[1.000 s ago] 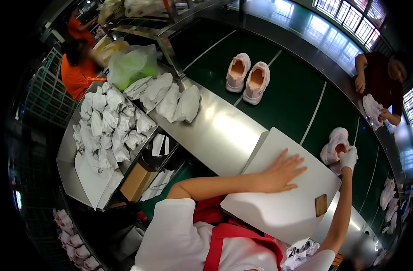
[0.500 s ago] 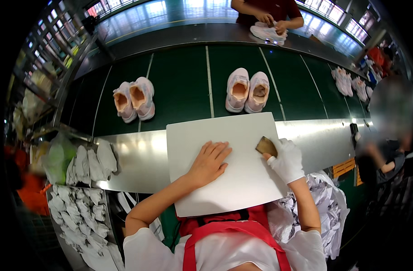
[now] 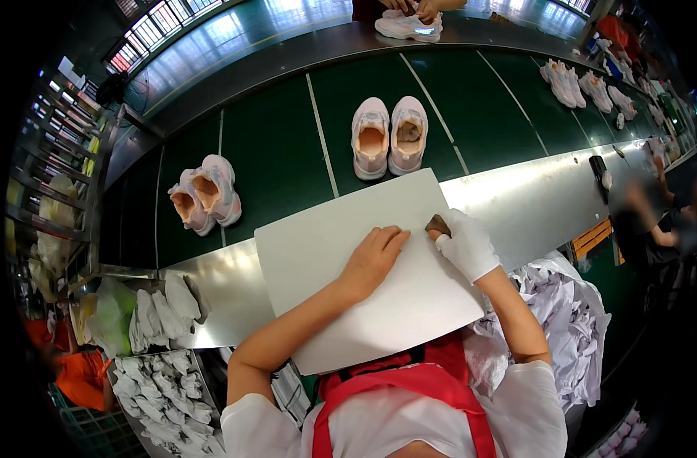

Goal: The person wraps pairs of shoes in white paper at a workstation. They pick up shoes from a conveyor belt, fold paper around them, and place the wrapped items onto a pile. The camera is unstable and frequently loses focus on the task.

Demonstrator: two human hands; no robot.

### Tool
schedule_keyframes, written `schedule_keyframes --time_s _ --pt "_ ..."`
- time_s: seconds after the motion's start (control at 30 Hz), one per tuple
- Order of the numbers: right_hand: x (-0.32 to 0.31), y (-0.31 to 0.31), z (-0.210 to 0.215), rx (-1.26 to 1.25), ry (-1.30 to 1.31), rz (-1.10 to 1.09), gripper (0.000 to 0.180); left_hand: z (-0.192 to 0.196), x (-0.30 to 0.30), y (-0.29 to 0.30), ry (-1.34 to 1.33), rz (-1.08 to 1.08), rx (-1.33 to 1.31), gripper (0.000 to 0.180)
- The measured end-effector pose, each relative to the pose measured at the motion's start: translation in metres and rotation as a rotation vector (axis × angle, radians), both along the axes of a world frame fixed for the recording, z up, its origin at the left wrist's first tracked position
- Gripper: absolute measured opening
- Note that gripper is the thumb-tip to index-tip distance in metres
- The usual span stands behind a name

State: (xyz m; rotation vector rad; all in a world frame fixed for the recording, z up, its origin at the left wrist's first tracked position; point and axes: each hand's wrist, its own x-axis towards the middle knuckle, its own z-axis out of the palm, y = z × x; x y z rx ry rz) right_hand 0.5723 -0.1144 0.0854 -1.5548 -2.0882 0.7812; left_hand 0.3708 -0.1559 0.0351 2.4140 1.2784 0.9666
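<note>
A large white sheet (image 3: 325, 267), possibly a stack of paper, lies at the near edge of the metal ledge and overhangs toward my red apron. My bare left hand (image 3: 369, 263) rests flat on its middle, fingers extended and close together, holding nothing. My right hand (image 3: 468, 243), in a white glove, is closed on a small brown flat piece (image 3: 437, 225) near the sheet's right edge. The thumb presses on the piece, which looks tilted; its exact kind is unclear. Just beyond the sheet stands a pair of pale pink shoes (image 3: 370, 141), the right one with something stuffed inside.
Another pale shoe pair (image 3: 203, 195) stands left on the green conveyor (image 3: 272, 137), and more shoes (image 3: 562, 82) sit far right. Stuffed white paper bundles (image 3: 157, 397) fill a tray at left. A bag of crumpled paper (image 3: 562, 328) is at right. Across the belt, a person handles a shoe (image 3: 409, 27).
The view has turned, so the scene sits tilted. My left hand has slid closer to the right hand, fingers now less spread. The brown piece has tipped and shows less of its face.
</note>
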Motion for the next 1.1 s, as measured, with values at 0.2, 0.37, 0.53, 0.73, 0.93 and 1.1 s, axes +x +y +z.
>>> schedule_keyframes --time_s 0.2,0.37,0.53,0.73,0.93,1.1 --pt "-0.017 -0.02 0.011 -0.221 0.128 0.231 0.018 0.008 -0.005 0.0 0.197 0.04 0.19 0.021" --pt "-0.002 -0.018 0.009 -0.184 0.136 0.013 0.025 0.017 -0.009 0.002 0.221 -0.044 0.287 0.016" --pt "-0.002 -0.005 0.012 -0.053 -0.065 -0.076 0.026 0.006 -0.011 0.0 0.24 -0.096 0.182 0.019" --pt "-0.014 -0.011 0.012 -0.127 0.0 0.088 0.023 0.009 -0.006 0.003 0.189 0.037 0.179 0.025" --pt "-0.018 -0.02 0.016 -0.165 0.172 0.125 0.025 0.008 -0.011 0.001 0.177 0.025 0.276 0.022" --pt "-0.014 0.0 0.028 -0.271 0.039 0.045 0.036 0.03 -0.017 0.007 0.11 -0.026 0.331 0.015"
